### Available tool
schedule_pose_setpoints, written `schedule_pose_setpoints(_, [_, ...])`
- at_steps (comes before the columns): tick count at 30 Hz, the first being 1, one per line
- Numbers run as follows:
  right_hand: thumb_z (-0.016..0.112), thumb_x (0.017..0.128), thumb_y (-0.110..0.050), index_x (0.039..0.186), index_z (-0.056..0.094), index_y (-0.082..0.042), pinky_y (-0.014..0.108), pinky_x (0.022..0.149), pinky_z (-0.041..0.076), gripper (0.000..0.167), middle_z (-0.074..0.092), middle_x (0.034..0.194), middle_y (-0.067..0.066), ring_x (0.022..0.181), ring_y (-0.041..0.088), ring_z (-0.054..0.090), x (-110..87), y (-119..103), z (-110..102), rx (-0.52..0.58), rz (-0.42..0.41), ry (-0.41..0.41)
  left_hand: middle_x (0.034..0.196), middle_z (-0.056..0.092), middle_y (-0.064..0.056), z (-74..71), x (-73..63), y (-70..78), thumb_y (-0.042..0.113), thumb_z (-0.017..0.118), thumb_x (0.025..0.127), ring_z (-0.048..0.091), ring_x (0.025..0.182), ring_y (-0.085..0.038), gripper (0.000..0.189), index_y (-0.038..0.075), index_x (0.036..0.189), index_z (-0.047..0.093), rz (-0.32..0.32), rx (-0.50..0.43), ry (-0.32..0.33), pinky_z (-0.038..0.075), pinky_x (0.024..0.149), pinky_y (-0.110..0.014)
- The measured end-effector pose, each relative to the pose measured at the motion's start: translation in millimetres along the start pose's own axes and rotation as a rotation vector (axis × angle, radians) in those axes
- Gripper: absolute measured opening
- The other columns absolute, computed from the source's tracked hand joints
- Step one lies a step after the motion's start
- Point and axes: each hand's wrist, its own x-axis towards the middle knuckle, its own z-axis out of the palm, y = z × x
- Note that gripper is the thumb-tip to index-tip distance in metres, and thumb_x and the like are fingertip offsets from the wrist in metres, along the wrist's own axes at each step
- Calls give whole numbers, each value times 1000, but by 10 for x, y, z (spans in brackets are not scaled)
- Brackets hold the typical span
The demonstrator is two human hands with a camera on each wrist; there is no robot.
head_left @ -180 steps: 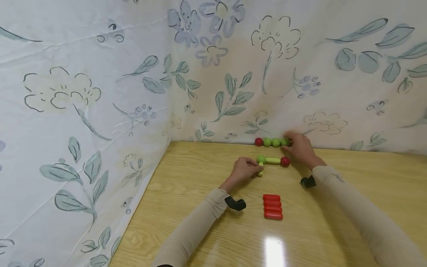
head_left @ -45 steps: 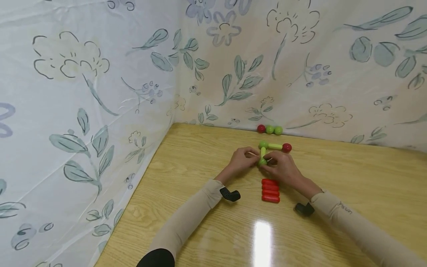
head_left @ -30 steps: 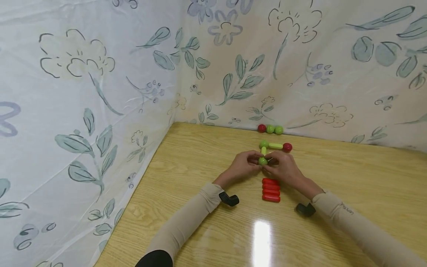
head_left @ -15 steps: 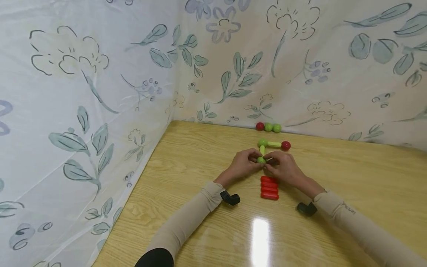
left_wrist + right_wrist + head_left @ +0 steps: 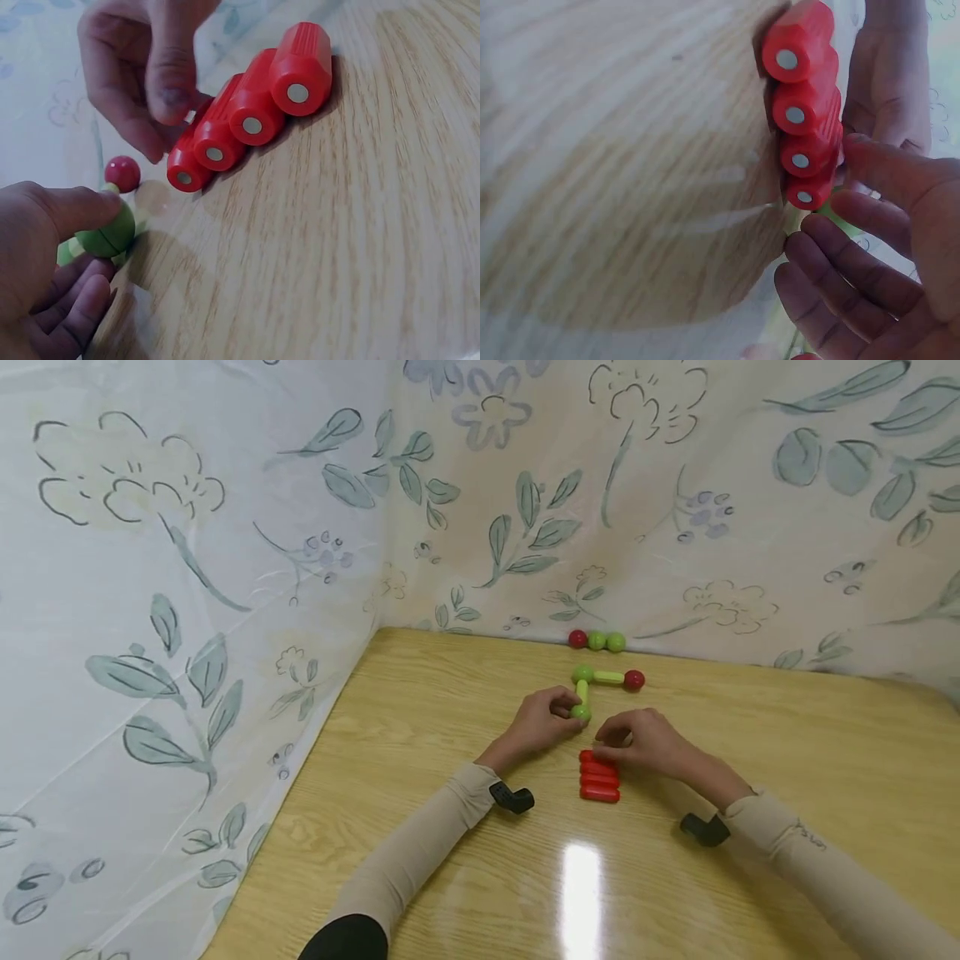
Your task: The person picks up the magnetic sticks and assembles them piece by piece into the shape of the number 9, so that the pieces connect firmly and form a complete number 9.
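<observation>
In the head view, my left hand (image 5: 540, 720) pinches a green ball (image 5: 581, 713) at the near end of a yellow-green magnetic rod (image 5: 582, 692). That rod runs to a corner green ball (image 5: 582, 674), from which a second yellow-green rod (image 5: 608, 677) leads right to a dark red ball (image 5: 633, 680). My right hand (image 5: 647, 745), fingers loosely bent, is over the far end of several red magnetic rods (image 5: 600, 782) lying side by side. The right wrist view puts its thumb (image 5: 870, 161) close beside the red rods (image 5: 802, 116); contact cannot be told. Silver discs mark the rod ends.
A row of a red ball (image 5: 577, 639) and two green balls (image 5: 606, 642) lies at the table's back edge, against the flowered cloth (image 5: 675, 543). The cloth also rises along the left side of the wooden table (image 5: 420, 693).
Earlier my right hand took a green ball from the back row, and it came to the near rod's end with both hands on it. Now my right hand has left it and moved to the red rods.
</observation>
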Motion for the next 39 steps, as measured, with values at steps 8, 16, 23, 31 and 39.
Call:
schedule_pose_setpoints(8, [83,84,-20,92,77,-13,29,68,54,12,70,85,-11,77,7,65,3,-37,15,-3,-8,-41,102,67,10,-7,11,-18,20,80,87,64,92,-5,29,14,113,68,-15,-22,-5,53,80,-23])
schedule_pose_setpoints(16, [83,83,-14,90,78,-14,30,69,54,8,71,84,-12,77,6,65,4,-43,31,-29,-43,-32,102,67,10,-7,17,-27,20,80,87,64,92,-5,28,15,112,68,-13,-15,-6,52,80,-23])
schedule_pose_setpoints(23, [83,82,-12,90,78,-13,31,69,54,10,72,85,-10,76,6,66,8,-68,30,-38,-47,-37,103,66,9,-11,11,-4,19,80,88,64,92,-5,28,15,112,68,-31,-10,-5,52,80,-23])
schedule_pose_setpoints(31, [84,82,-13,89,78,-14,30,68,53,10,71,82,-12,74,5,65,-7,-34,30,-43,-36,-15,102,66,9,-19,14,6,19,80,87,64,91,-5,28,14,112,68,-28,-7,-6,52,80,-22])
schedule_pose_setpoints(39, [83,83,-12,93,78,-13,31,68,53,11,71,85,-10,75,7,65,-34,7,-10,-48,-16,0,103,66,9,-23,19,6,19,80,87,64,92,-6,28,14,112,68,-30,-7,-12,52,80,-22])
